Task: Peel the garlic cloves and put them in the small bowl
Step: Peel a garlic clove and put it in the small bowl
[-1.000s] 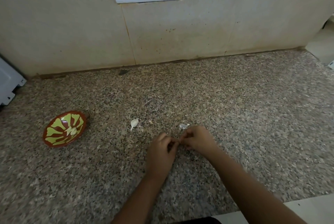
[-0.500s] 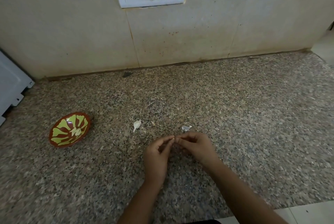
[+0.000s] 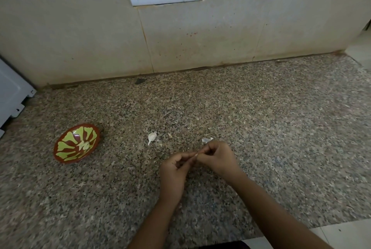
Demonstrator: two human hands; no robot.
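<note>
The left hand (image 3: pixel 174 170) and right hand (image 3: pixel 218 158) met over the bench (image 3: pixel 281 128), the fingers of both curled, pinching one clove (image 3: pixel 195 155) between them. A second clove (image 3: pixel 151 137) lay on the bench between the hands and the bowl (image 3: pixel 66 160). A peel scrap (image 3: pixel 206 139) lay just beyond the right hand.

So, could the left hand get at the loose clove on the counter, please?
Likely yes, once freed: bare counter lies between the left hand and the loose clove, but it pinches a second clove together with the right hand.
</note>
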